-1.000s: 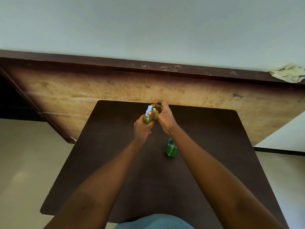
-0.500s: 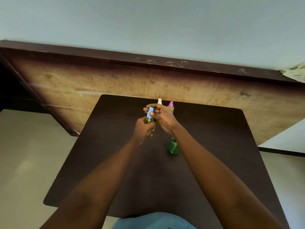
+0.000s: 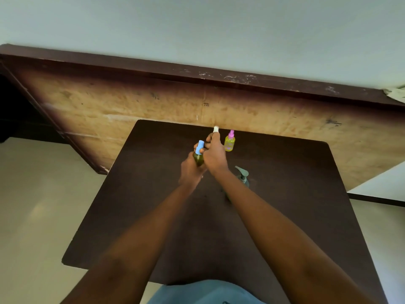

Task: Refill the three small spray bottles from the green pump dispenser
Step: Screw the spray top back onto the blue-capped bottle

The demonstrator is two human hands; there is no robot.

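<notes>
My left hand (image 3: 190, 170) grips a small green spray bottle (image 3: 198, 158) with a blue cap (image 3: 200, 147), held upright above the dark table (image 3: 153, 205). My right hand (image 3: 214, 155) is against it, fingers curled at the blue cap. Behind my right hand stands a bottle of which only the white cap (image 3: 216, 129) shows. A yellow-green spray bottle with a pink top (image 3: 229, 141) stands to its right. The green pump dispenser (image 3: 242, 175) stands on the table, mostly hidden by my right forearm.
A large wooden board (image 3: 153, 102) leans against the pale wall just behind the table. A crumpled cloth (image 3: 397, 93) lies on its top edge at the far right. A white surface (image 3: 381, 185) sits to the right of the table.
The view has tilted, bringing the white-capped and pink-topped bottles and the pump head into sight. Both hands stay together at the blue-capped bottle.
</notes>
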